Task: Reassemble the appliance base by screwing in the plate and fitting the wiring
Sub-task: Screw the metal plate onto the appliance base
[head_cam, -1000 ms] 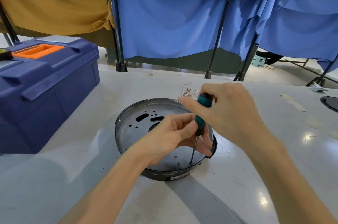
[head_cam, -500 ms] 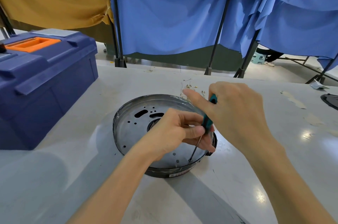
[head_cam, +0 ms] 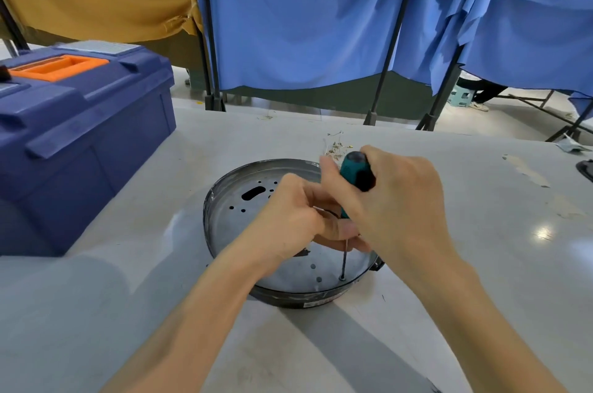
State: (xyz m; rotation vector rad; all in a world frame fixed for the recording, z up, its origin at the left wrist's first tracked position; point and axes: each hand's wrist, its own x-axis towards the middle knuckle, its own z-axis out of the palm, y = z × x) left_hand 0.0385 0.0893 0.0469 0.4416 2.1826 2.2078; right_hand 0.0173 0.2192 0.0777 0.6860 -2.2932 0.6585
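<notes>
A round metal appliance base [head_cam: 224, 216] with a shallow rim and several holes in its plate lies on the table in front of me. My right hand [head_cam: 394, 209] grips the teal-and-black handle of a screwdriver [head_cam: 354, 173], which stands nearly upright with its tip in a hole near the base's front right edge. My left hand [head_cam: 295, 226] reaches over the plate and pinches the screwdriver's shaft just below the handle. My hands hide the middle of the plate. No wiring shows inside the base.
A dark blue toolbox [head_cam: 80, 136] with an orange handle stands at the left. A small heap of loose bits [head_cam: 335, 147] lies behind the base. A dark object [head_cam: 585, 169] sits at the right edge. Blue and tan cloths hang on stands beyond the table.
The screwdriver has gone from leaning to nearly upright, its handle showing more above my right hand. My left hand has stayed on the shaft. The view has shifted slightly.
</notes>
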